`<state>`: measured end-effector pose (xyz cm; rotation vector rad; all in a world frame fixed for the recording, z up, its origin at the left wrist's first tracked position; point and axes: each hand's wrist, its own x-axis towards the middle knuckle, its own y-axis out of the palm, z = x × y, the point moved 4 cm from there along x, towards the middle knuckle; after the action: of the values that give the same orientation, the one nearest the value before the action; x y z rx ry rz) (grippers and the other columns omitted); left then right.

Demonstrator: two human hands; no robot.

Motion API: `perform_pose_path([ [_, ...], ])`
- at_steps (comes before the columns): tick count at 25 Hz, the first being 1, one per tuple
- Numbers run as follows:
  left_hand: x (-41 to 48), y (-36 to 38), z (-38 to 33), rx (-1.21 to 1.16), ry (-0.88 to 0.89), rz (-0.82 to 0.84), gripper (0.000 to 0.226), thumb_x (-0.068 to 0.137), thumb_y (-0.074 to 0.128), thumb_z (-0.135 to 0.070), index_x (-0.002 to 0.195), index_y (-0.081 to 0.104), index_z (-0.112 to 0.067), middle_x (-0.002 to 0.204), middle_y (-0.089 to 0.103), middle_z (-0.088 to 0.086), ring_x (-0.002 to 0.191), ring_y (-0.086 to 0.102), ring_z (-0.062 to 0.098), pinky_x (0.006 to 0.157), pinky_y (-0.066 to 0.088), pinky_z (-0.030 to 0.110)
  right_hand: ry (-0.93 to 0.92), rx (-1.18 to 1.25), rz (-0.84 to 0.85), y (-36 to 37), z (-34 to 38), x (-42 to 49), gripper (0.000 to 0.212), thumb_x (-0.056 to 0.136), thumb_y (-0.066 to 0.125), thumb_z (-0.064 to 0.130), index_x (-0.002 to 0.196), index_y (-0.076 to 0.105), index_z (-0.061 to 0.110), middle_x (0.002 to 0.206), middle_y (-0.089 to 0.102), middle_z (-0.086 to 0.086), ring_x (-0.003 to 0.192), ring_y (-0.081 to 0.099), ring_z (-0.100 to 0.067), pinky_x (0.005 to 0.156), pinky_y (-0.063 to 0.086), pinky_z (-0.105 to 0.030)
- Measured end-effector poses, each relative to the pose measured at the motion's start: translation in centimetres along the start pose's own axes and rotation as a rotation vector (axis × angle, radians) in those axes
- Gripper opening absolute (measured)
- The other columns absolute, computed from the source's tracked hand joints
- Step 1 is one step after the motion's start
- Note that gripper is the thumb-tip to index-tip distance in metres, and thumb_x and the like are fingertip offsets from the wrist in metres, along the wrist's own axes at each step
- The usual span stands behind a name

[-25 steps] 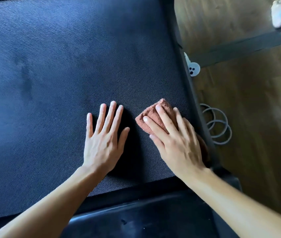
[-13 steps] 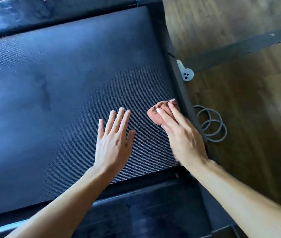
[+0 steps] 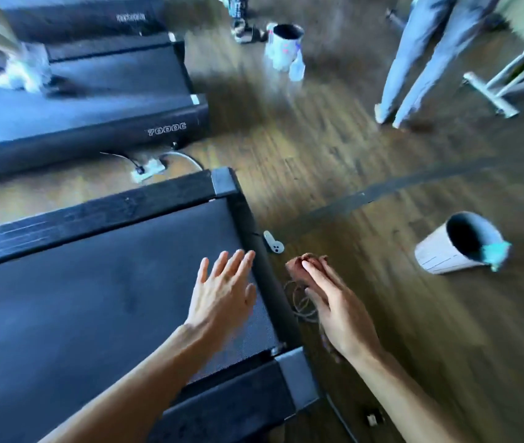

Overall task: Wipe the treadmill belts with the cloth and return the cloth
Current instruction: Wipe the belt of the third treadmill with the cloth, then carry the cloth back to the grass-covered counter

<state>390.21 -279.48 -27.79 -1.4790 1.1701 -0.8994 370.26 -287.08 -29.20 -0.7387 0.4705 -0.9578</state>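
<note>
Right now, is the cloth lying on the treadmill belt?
No, the right hand holds the reddish cloth above the wooden floor, beyond the treadmill belt.

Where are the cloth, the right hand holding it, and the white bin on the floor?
cloth (image 3: 296, 268): head view, reddish bunch past the fingertips.
right hand (image 3: 343, 314): head view, back of the hand.
white bin (image 3: 436, 255): head view, its outer wall.

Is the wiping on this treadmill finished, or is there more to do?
Wiping on this belt looks over: the right hand holds the bunched cloth out past the belt's edge, over the floor, while the left hand is open above the belt. Left: returning the cloth, perhaps to the tipped bucket; whether the far treadmill was wiped can't be told.
</note>
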Motion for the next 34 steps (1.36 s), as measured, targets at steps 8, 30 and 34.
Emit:
perform_pose_path([
  [8, -2.6, -18.2, -7.4, 0.018, 0.151, -0.033, 0.035, 0.094, 0.043, -0.037, 0.118, 0.060, -0.020, 0.115, 0.066, -0.002, 0.110, 0.059, 0.024, 0.094, 0.039, 0.036, 0.158, 0.176, -0.120, -14.6, 9.4, -6.5, 0.050, 0.095, 0.057, 0.013, 0.139, 0.049, 0.035, 0.148, 0.045, 0.011, 0.135, 0.044, -0.015, 0.114, 0.033, -0.038],
  [30, 5.3, -18.1, -47.7, -0.062, 0.711, 0.103, 0.032, 0.094, 0.047, -0.039, 0.121, 0.058, -0.028, 0.121, 0.066, 0.001, 0.109, 0.061, 0.027, 0.088, 0.044, 0.035, 0.531, 0.143, -0.662, -41.8, -9.3, -20.0, 0.046, 0.096, 0.057, 0.017, 0.140, 0.050, 0.029, 0.139, 0.054, 0.011, 0.127, 0.051, -0.010, 0.092, 0.031, -0.014],
  [34, 10.3, -14.7, -63.7, -0.035, 0.805, 0.161, 0.030, 0.094, 0.047, -0.037, 0.120, 0.059, -0.028, 0.120, 0.066, 0.001, 0.110, 0.060, 0.028, 0.086, 0.042, 0.032, 0.650, 0.116, -0.733, -50.7, -20.3, -20.9, 0.046, 0.098, 0.054, 0.024, 0.142, 0.046, 0.036, 0.146, 0.046, 0.015, 0.132, 0.046, -0.009, 0.096, 0.031, -0.015],
])
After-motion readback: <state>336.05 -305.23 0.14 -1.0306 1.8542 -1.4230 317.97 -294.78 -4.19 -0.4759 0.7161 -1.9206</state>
